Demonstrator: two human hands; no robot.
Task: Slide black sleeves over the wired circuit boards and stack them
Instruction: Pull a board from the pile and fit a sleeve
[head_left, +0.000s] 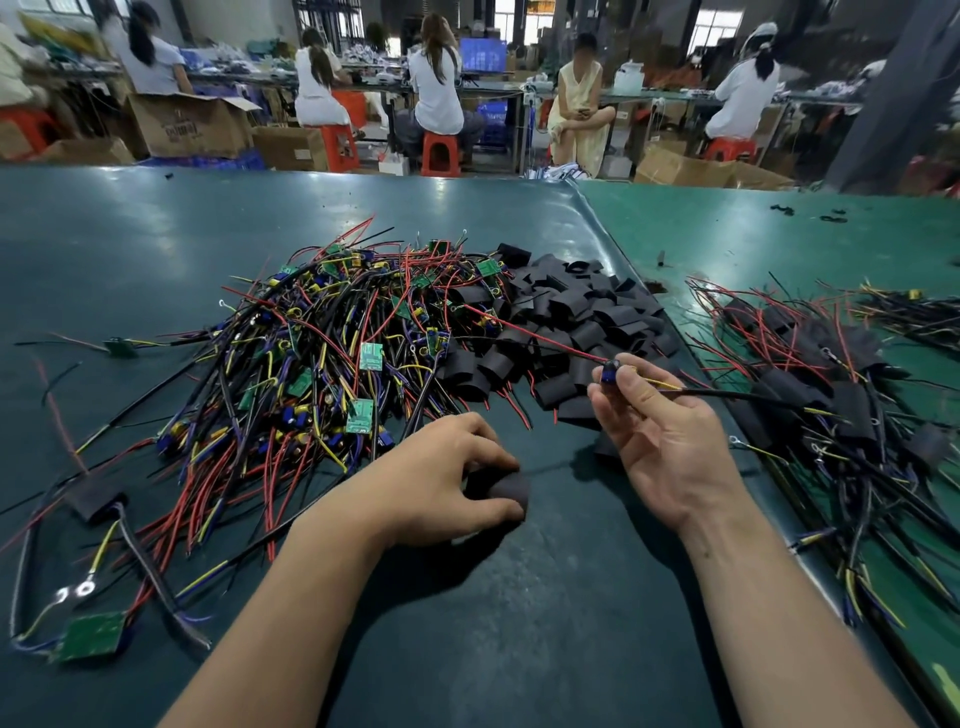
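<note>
The wired circuit board (612, 373) was pinched in the right hand (657, 426), its wires running right, across the worktop (545, 597). The left hand (441, 473) gripped a black sleeve (506, 493) near the front edge. Behind lay board (332, 343) and sleeve (576, 317) heaps; seated workers (436, 88) filled the room.

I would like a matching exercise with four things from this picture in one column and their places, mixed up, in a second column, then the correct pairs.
Things:
1. black sleeve
2. wired board
3. heap of bare boards
4. finished pile

Places:
A. on the lighter green mat, far right
B. pinched in the right hand
C. middle of the table, wires tangled
D. on the table, gripped by the left hand

Pairs: 1-D, 2-B, 3-C, 4-A
</note>
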